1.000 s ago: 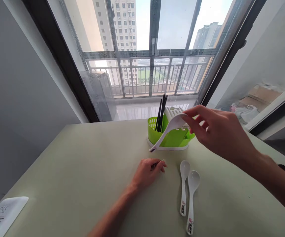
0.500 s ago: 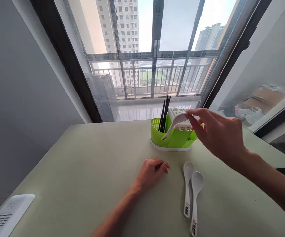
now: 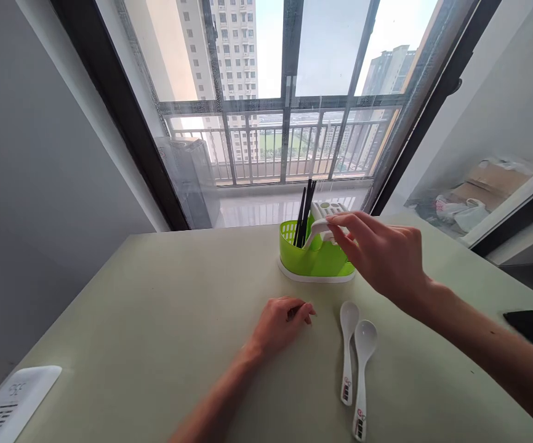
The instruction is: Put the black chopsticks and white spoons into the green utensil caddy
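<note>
My right hand [image 3: 381, 255] pinches a white spoon [image 3: 318, 226] by its handle, with the fingers closed over the end. The spoon's bowl end points down into the left section of a green cutlery holder [image 3: 315, 263], beside the black chopsticks [image 3: 304, 212] standing there. Loosely curled, my left hand [image 3: 280, 325] rests on the table in front of the holder, with nothing visible in it. To its right lie two more white spoons, a near one [image 3: 366, 339] and a far one [image 3: 349, 317], side by side, bowls pointing away from me.
The pale table [image 3: 178, 307] reaches up to a window. A black flat object [image 3: 532, 329], perhaps a phone, lies at the right edge. On the left edge is a white item with printed text [image 3: 17, 400]. Cardboard and plastic bags [image 3: 474, 203] are beyond the table at right.
My right hand has moved left and slightly down, taking the spoon from in front of the holder to its left section. My left hand stays in place.
</note>
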Demonstrator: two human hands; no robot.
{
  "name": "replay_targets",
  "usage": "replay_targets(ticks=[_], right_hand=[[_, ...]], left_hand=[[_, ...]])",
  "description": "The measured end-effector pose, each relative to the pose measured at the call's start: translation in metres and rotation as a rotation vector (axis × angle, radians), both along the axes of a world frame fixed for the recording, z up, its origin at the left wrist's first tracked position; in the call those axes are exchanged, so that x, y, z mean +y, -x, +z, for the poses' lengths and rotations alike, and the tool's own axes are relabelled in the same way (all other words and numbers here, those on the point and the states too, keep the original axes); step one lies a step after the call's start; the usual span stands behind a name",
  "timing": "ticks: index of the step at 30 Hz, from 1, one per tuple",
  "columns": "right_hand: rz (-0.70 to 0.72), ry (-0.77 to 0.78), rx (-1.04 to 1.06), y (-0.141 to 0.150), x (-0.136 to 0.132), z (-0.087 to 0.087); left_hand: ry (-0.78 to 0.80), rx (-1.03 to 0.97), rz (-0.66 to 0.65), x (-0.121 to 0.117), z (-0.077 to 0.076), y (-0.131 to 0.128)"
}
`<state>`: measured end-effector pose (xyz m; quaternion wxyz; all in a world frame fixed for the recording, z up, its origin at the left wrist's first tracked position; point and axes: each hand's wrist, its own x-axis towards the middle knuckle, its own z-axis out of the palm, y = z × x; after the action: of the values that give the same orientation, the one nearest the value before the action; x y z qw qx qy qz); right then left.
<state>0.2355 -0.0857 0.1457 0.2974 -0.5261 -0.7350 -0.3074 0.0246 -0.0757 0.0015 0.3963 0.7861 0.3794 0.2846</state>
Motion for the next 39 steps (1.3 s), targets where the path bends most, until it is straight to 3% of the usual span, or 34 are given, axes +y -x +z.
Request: replay_targets(ticks=[5,13,24,31,39], right_hand=[[-0.013,0.039,-0.056,0.01,0.004,-0.016],[-0.029,0.175,-0.034,0.022,0.009,-0.024],[-0.102,0.426,0.031,0.026,0.013,-0.019],[-0.054,0.328,0.05,0.024,0.004,-0.021],[0.262,0.144,0.008,-0.009,-0.026,-0.027]], left_hand=[[-0.003,0.008,0.001,-0.001,0.003,-0.001],[0.007,-0.008,-0.006,0.0,0.003,-0.001],[-0.02,0.01,-0.001,0.0,0.004,-0.001],[-0.035,0.01,-0.003,0.0,0.007,-0.002],[-0.025,0.015,-0.004,0.0,0.005,-0.001]])
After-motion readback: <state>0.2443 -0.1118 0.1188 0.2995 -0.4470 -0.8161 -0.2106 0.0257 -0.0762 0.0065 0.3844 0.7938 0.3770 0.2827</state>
